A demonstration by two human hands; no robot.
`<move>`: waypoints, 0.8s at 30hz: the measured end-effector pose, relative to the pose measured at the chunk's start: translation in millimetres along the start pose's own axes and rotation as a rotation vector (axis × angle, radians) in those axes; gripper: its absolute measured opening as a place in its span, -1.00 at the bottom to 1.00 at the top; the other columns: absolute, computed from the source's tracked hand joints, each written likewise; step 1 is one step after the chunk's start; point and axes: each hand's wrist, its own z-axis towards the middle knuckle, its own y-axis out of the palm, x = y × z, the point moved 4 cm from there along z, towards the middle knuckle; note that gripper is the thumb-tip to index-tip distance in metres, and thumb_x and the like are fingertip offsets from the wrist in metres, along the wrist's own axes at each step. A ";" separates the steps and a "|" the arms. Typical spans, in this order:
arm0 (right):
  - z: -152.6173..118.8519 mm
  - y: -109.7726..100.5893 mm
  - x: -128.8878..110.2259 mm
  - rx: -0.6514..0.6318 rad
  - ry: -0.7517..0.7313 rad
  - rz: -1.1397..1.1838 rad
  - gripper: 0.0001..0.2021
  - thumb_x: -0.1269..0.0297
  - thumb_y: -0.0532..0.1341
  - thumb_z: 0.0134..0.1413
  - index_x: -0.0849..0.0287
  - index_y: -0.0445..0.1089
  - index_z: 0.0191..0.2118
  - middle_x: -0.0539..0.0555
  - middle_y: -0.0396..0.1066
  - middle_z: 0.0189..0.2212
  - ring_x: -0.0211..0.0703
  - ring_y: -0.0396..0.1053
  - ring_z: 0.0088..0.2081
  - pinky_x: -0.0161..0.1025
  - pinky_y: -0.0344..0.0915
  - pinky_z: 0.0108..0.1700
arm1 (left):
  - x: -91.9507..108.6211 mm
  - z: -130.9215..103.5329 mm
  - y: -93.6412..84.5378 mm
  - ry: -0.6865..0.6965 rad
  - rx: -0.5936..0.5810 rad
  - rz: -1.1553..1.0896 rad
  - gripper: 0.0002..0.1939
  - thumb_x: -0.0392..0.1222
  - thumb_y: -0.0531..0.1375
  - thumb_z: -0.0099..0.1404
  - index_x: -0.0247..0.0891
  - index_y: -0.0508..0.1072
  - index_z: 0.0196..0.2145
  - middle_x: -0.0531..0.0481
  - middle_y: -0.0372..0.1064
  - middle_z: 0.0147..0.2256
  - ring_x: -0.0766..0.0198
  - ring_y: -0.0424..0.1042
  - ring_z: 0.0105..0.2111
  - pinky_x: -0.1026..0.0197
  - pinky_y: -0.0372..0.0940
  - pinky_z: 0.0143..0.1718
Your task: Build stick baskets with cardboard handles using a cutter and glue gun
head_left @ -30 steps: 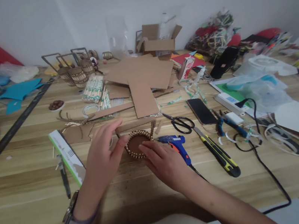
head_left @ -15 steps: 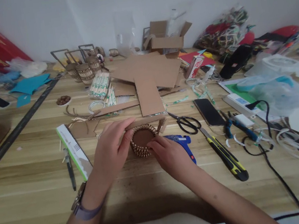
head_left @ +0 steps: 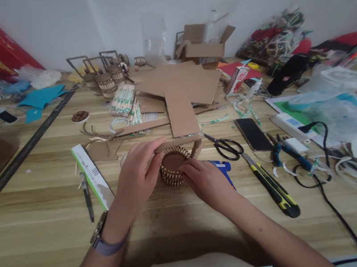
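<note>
Between my hands is a small round basket [head_left: 173,161], with a patterned brown-and-cream wall and a flat brown bottom. My left hand [head_left: 140,171] grips its far left rim between thumb and fingers. At the near right rim, my right hand [head_left: 202,177] pinches the wall, its fingertips partly hidden. A loose end of the patterned band [head_left: 196,148] sticks out at the basket's upper right. Just behind the rim runs a narrow cardboard strip [head_left: 180,142], close to my left fingertips. A blue glue gun [head_left: 222,167] lies partly hidden behind my right hand.
To the right lie scissors [head_left: 228,147], a yellow-black utility knife [head_left: 273,186], a phone [head_left: 253,134] and pliers [head_left: 290,154]. A pen [head_left: 87,197] and a long box [head_left: 93,176] are at left. Cardboard sheets [head_left: 181,106] and small lidded baskets [head_left: 106,85] stand farther back.
The whole scene has shifted slightly right in view. Both hands keep their hold on the basket; my right hand covers a little more of the glue gun.
</note>
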 end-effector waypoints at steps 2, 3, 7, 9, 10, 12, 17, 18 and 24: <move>0.1 -0.2 0.4 -0.001 0.002 -0.012 -0.85 0.46 0.17 0.31 0.17 0.47 -0.12 0.14 0.49 -0.23 -0.07 0.44 -0.25 -0.19 0.28 -0.22 | -0.4 0.1 0.7 -0.001 -0.005 -0.004 -0.72 -0.22 0.06 0.49 -0.19 0.43 0.08 -0.08 0.54 0.01 0.14 0.49 0.02 0.09 0.36 0.05; 0.2 -0.2 0.6 -0.002 0.003 -0.016 -0.85 0.47 0.18 0.31 0.17 0.47 -0.12 0.13 0.49 -0.24 -0.07 0.44 -0.25 -0.19 0.27 -0.22 | -0.4 0.1 0.9 0.003 -0.004 -0.004 -0.72 -0.22 0.06 0.49 -0.20 0.43 0.08 -0.08 0.54 0.01 0.14 0.49 0.02 0.09 0.36 0.05; 0.5 0.3 0.5 0.003 -0.020 -0.008 -0.84 0.49 0.18 0.30 0.18 0.47 -0.09 0.13 0.50 -0.21 -0.07 0.45 -0.24 -0.19 0.26 -0.22 | -2.2 -2.5 0.6 -0.020 0.011 -0.011 -0.68 -0.16 0.05 0.50 -0.22 0.40 0.13 -0.10 0.52 0.05 0.15 0.48 0.03 0.10 0.36 0.06; 0.9 -0.9 0.4 0.017 -0.035 0.004 -0.84 0.48 0.18 0.30 0.19 0.46 -0.10 0.14 0.51 -0.21 -0.06 0.45 -0.24 -0.18 0.25 -0.22 | -5.6 -6.3 -0.3 -0.064 0.022 -0.031 -0.61 -0.07 0.07 0.50 -0.21 0.33 0.21 -0.13 0.50 0.08 0.14 0.48 0.04 0.09 0.36 0.07; 1.2 -2.2 0.3 0.023 -0.042 0.014 -0.85 0.48 0.17 0.30 0.19 0.46 -0.11 0.14 0.51 -0.21 -0.06 0.44 -0.24 -0.18 0.25 -0.22 | -7.7 -8.7 -0.9 -0.089 0.024 -0.046 -0.56 -0.03 0.08 0.49 -0.21 0.30 0.24 -0.14 0.49 0.08 0.13 0.47 0.04 0.07 0.36 0.08; 1.4 -7.1 0.2 0.034 -0.053 0.050 -0.86 0.47 0.16 0.30 0.19 0.45 -0.13 0.14 0.50 -0.22 -0.06 0.44 -0.23 -0.18 0.26 -0.23 | -12.0 -13.5 -2.3 -0.134 0.014 -0.072 -0.52 0.04 0.09 0.47 -0.20 0.28 0.25 -0.15 0.48 0.08 0.11 0.46 0.05 0.05 0.34 0.11; -7.0 -31.0 -2.7 0.039 -0.122 0.123 -0.88 0.43 0.13 0.31 0.18 0.42 -0.18 0.14 0.48 -0.26 -0.06 0.44 -0.24 -0.18 0.28 -0.23 | -19.3 -17.1 -4.3 -0.185 -0.024 -0.075 -0.57 0.06 0.13 0.43 -0.18 0.39 0.14 -0.12 0.48 0.07 0.10 0.46 0.00 0.06 0.35 0.06; -11.1 -36.4 -3.6 0.030 -0.138 0.130 -0.88 0.42 0.13 0.32 0.17 0.42 -0.18 0.13 0.48 -0.27 -0.05 0.44 -0.24 -0.17 0.29 -0.22 | -20.6 -15.7 -3.5 -0.196 -0.031 -0.073 -0.58 0.06 0.14 0.42 -0.19 0.42 0.12 -0.11 0.50 0.03 0.12 0.47 -0.05 0.08 0.36 0.02; -43.3 -54.2 -2.2 -0.075 -0.165 0.220 -0.87 0.42 0.11 0.32 0.13 0.40 -0.17 0.09 0.48 -0.27 -0.09 0.45 -0.24 -0.19 0.36 -0.22 | -28.9 -4.6 8.3 -0.338 -0.103 -0.219 -0.71 0.03 0.14 0.38 -0.21 0.54 -0.21 0.00 0.56 -0.35 0.21 0.49 -0.38 0.21 0.34 -0.35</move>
